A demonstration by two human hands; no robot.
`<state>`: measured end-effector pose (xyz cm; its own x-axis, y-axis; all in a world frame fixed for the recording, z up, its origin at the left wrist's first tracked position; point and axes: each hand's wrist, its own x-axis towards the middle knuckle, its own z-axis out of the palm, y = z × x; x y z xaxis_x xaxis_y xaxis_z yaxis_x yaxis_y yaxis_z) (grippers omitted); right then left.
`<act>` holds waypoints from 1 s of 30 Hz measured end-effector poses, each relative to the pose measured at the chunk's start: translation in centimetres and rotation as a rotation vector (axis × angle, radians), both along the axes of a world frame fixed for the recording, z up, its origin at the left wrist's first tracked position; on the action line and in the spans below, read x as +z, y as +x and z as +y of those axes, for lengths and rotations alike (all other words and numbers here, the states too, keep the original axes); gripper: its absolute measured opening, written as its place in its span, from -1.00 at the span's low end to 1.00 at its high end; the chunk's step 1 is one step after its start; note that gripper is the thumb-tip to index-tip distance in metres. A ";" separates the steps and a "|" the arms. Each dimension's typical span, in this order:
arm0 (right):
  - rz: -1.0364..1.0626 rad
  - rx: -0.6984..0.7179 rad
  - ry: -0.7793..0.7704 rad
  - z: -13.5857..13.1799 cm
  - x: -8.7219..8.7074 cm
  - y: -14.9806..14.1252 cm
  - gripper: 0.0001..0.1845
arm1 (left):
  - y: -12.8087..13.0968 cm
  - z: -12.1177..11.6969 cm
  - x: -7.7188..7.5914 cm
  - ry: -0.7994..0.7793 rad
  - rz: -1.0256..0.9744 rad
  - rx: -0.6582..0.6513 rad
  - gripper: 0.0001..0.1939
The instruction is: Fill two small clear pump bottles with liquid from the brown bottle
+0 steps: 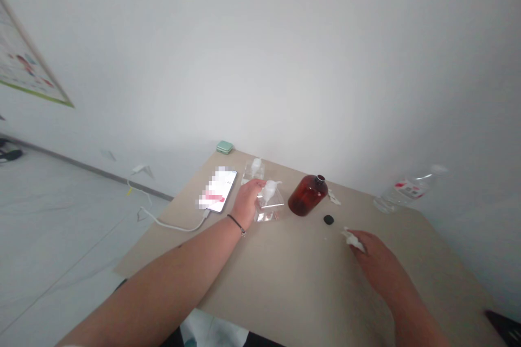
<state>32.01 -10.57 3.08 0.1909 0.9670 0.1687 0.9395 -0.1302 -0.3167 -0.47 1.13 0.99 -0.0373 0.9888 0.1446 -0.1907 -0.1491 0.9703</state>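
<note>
My left hand (246, 200) reaches across the beige table (293, 287) and wraps its fingers round a clear square pump bottle (269, 203) with a white pump head. A second clear pump bottle (253, 169) stands just behind it. To the right stands an amber glass bottle (307, 195) with no cap on, and its small black cap (329, 219) lies on the table beside it. My right hand (368, 252) rests on the table with fingers closed on a crumpled white tissue (350, 237).
A phone (220, 190) with its screen lit lies left of the bottles, with a white cable (171, 222) trailing off the table's left edge. A green case (224, 147) sits at the far corner. A clear water bottle (407, 190) lies at the right by the wall.
</note>
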 end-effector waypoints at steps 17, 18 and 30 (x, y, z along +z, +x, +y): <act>-0.274 0.262 -0.168 3.2 10.6 -18.8 -0.64 | -0.1 -1.1 1.2 0.075 0.054 -0.122 -0.73; -0.292 0.249 -0.189 3.7 10.7 -19.5 -0.66 | -0.1 -1.1 1.3 0.074 0.048 -0.121 -0.73; -0.285 0.194 -0.225 5.1 9.7 -21.7 -0.67 | 0.2 -0.9 0.8 0.063 0.024 -0.139 -0.64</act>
